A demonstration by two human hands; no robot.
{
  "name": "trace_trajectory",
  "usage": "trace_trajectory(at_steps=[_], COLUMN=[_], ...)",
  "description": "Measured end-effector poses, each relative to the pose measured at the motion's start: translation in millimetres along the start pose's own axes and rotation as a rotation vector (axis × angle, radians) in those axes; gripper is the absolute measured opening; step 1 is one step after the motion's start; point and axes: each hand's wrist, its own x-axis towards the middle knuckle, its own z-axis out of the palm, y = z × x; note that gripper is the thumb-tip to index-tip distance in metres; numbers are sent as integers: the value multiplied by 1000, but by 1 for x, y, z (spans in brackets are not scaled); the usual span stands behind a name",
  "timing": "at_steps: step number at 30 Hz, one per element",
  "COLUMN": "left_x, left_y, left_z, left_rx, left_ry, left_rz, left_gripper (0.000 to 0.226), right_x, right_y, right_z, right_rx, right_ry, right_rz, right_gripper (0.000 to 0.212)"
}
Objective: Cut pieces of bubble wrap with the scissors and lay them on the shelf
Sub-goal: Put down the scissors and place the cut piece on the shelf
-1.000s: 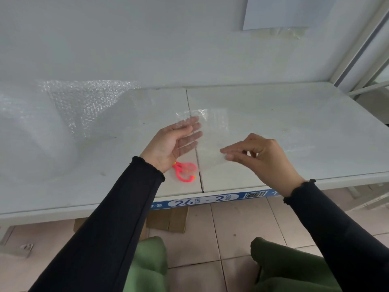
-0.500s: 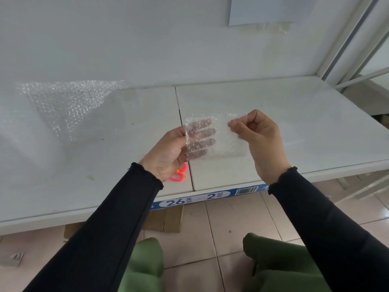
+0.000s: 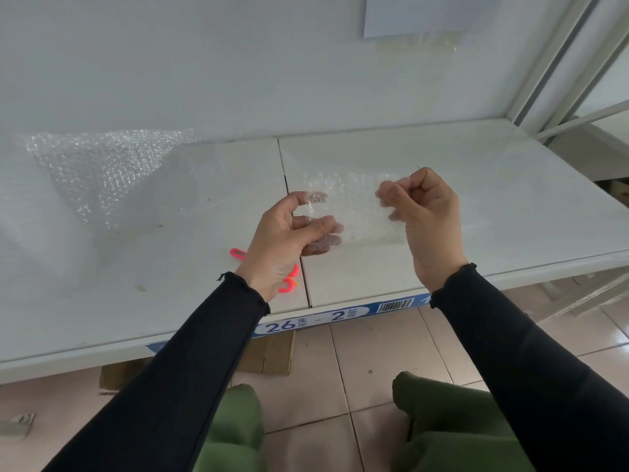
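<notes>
While both arms in black sleeves reach up from the bottom of the frame, the two hands hold a small clear piece of bubble wrap [image 3: 357, 212] stretched between them at the centre. The left hand [image 3: 282, 243] is half curled, its thumb on the near face of the piece and its fingertips [image 3: 323, 240] showing blurred through the plastic, so it pinches the left edge. The right hand [image 3: 425, 219] is closed almost to a fist, thumb and forefinger pinching the upper right edge. The piece hangs above the white shelf [image 3: 476, 185]; whether its lower edge touches the surface cannot be told. Just below and behind the left hand, pink scissors [image 3: 289, 282] lie on the shelf, mostly hidden by the wrist, with one pink end poking out to the left. A large sheet of bubble wrap [image 3: 102, 172] spreads over the shelf at the left of the frame, well apart from the hands. A blue label [image 3: 337, 316] reading 26 and 2 runs along the shelf's front edge.
</notes>
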Motion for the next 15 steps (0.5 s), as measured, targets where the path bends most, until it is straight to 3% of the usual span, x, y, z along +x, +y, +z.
trace_trajectory(at_steps=[5,10,13,15], left_x=[-1,-2,0,0], left_y=[-4,-7,-8,-9], left_z=[5,12,9,9], left_rx=[12,19,41,87], left_ry=[6,35,-28,-104], left_rz=[-2,7,92,147], left_gripper=[25,32,75,85], right_x=[1,4,6,8], right_y=[1,3,4,6], right_z=[0,-2,-5,-7], right_rx=[-4,-33,-104,-137], right_ry=[11,34,30,27], right_rz=[-23,-51,-70,-62], right_gripper=[21,19,29,33])
